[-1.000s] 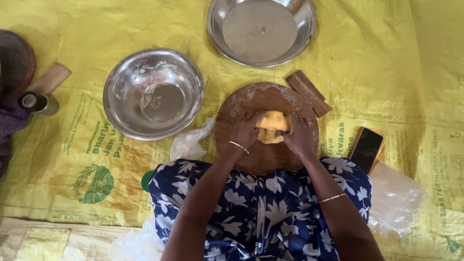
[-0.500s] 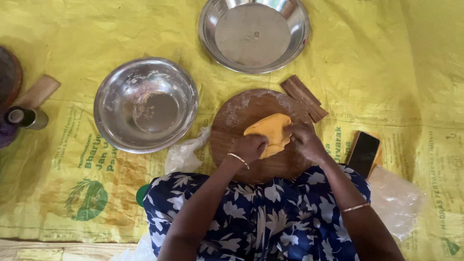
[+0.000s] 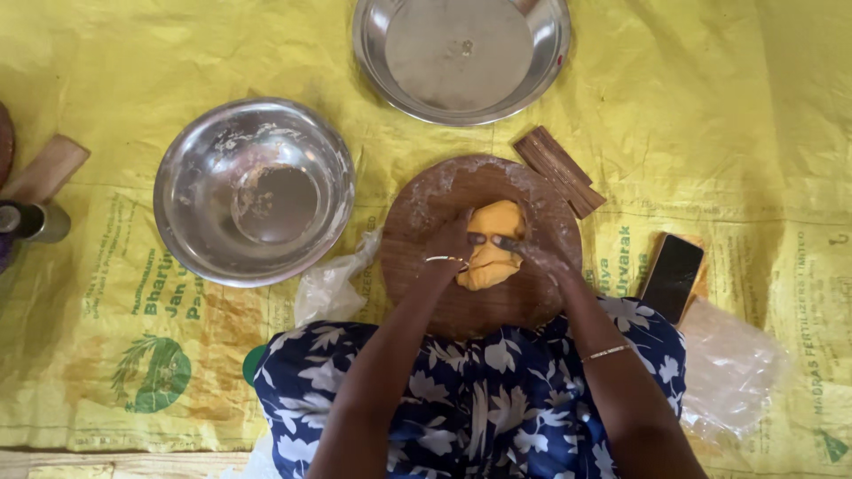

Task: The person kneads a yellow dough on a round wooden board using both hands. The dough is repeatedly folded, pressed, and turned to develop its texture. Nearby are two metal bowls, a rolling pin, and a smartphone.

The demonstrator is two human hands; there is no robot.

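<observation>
Head cam: both hands, left (image 3: pixel 451 244) & right (image 3: pixel 532 255), fingers loosely curled, press yellow dough (image 3: pixel 493 257) on round board (image 3: pixel 426 204).

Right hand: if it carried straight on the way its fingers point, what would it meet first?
The right hand points leftward across the yellow dough, so it would likely meet the left hand first; their fingertips already look nearly touching.

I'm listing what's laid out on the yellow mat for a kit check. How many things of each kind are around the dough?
Steel bowl: 1
Steel plate: 1
Round wooden board: 1
Dough piece: 1
Dark wooden sticks: 1 bundle
Phone: 1
Clear plastic bags: 2
Total: 8
</observation>
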